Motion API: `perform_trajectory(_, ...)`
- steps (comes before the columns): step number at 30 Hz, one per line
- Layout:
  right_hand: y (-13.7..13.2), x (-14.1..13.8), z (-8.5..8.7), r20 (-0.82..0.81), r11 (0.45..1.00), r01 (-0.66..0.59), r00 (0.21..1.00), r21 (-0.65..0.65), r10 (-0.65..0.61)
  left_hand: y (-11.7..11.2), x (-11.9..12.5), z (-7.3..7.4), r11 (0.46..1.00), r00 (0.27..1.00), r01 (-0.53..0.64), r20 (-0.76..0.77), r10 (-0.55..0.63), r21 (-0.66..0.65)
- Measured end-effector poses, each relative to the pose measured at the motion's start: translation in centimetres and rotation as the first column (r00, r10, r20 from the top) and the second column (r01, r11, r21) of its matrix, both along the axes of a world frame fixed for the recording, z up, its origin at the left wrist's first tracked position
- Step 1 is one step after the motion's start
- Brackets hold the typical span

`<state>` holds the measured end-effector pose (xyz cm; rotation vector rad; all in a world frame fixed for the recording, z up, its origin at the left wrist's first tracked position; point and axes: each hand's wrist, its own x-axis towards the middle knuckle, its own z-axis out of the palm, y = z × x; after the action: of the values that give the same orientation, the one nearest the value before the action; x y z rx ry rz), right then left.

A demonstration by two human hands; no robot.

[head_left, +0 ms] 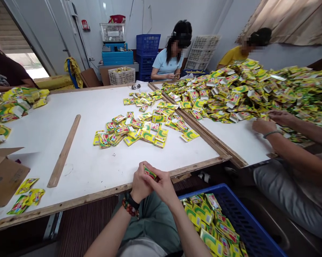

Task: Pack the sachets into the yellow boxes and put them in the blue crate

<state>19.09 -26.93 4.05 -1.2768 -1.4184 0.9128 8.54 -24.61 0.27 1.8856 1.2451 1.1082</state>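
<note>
Just above the wooden edge of the white table (61,207), the left hand (139,184) and right hand (163,187) are pressing together, their fingers clamped on a small yellow sachet (150,173). Below them on the right, a blue plastic crate (246,217) is holding a load of similar sachets (211,223). Across the tabletop, a loose scatter of sachets (139,130) is lying near a wooden strip (63,151). Off to the right, a co-worker's hands (265,125) are working at the edge of a huge heap of sachets (246,89) on the adjoining table. Farther away, a seated person in a pale blue shirt (166,62) is looking down at their hands.
</note>
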Motion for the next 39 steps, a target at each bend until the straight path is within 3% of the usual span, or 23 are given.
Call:
perform_trajectory(5, -1.8, -0.5, -0.6, 0.148, 0.988, 0.037, 0.987, 0.152, -0.059, -0.3, -0.6, 0.2, 0.989, 0.989, 0.146, 0.032, -0.147, 0.029)
perform_trajectory(8, -3.9, 1.6, -0.2, 0.319, 0.99, 0.09, 0.94, 0.11, -0.121, -0.5, -1.0, 0.1, 0.965, 0.966, 0.259, -0.001, -0.259, 0.028)
perform_trajectory(10, -4.8, 4.2, 0.2, 0.556, 0.98, 0.2, 0.816, -0.017, -0.157, -0.5, -1.1, 0.1, 0.952, 0.952, 0.304, 0.009, -0.305, 0.031)
perform_trajectory(12, -4.2, 7.4, 0.5, 0.773, 0.935, 0.339, 0.619, -0.104, -0.139, -0.5, -1.0, 0.1, 0.952, 0.952, 0.304, 0.042, -0.305, 0.024)
perform_trajectory(14, -1.6, 10.4, 0.6, 0.877, 0.903, 0.412, 0.47, -0.12, -0.097, -0.4, -0.8, 0.1, 0.959, 0.958, 0.283, 0.054, -0.283, 0.013)
perform_trajectory(16, 2.6, 12.8, 0.4, 0.912, 0.896, 0.423, 0.406, -0.131, -0.058, -0.3, -0.6, 0.1, 0.964, 0.963, 0.265, 0.043, -0.265, 0.016)
perform_trajectory(20, 10.6, 15.2, 0.1, 0.897, 0.851, 0.479, 0.442, -0.216, -0.021, 0.0, -0.4, -0.1, 0.977, 0.976, 0.207, 0.063, -0.209, 0.043)
perform_trajectory(23, 12.5, 14.7, 0.7, 0.882, 0.875, 0.459, 0.463, -0.153, -0.09, 0.0, -0.2, -0.3, 0.986, 0.985, 0.155, 0.066, -0.159, 0.066)
perform_trajectory(26, 10.2, 11.9, 1.7, 0.851, 0.92, 0.387, 0.502, -0.062, -0.154, -0.1, 0.2, -0.3, 0.987, 0.998, 0.042, 0.03, -0.047, 0.158)
perform_trajectory(29, 5.4, 7.8, 2.7, 0.79, 0.953, 0.301, 0.588, -0.017, -0.172, -0.1, 0.4, -0.2, 0.969, 0.998, -0.058, -0.009, 0.062, 0.239)
perform_trajectory(31, 2.4, 5.5, 3.2, 0.606, 0.987, 0.158, 0.789, -0.04, -0.102, -0.1, 0.4, -0.4, 0.967, 0.998, -0.034, -0.035, 0.045, 0.254)
perform_trajectory(33, 0.4, 4.1, 3.3, 0.271, 0.996, -0.01, 0.962, -0.086, 0.033, -0.2, 0.2, -0.7, 0.977, 0.999, 0.015, -0.053, -0.004, 0.212)
perform_trajectory(34, -0.2, 3.7, 3.3, 0.094, 0.99, -0.083, 0.991, -0.115, 0.094, -0.2, 0.2, -0.8, 0.985, 0.999, 0.021, -0.05, -0.013, 0.174)
perform_trajectory(36, -0.4, 3.3, 3.1, -0.157, 0.97, -0.172, 0.977, -0.175, 0.145, -0.4, 0.0, -1.1, 0.995, 1.0, -0.019, -0.023, 0.021, 0.1)
perform_trajectory(39, 0.1, 2.6, 2.4, -0.35, 0.97, -0.148, 0.934, -0.191, 0.074, -0.7, -0.1, -1.5, 0.991, 0.996, -0.092, 0.024, 0.09, 0.095)
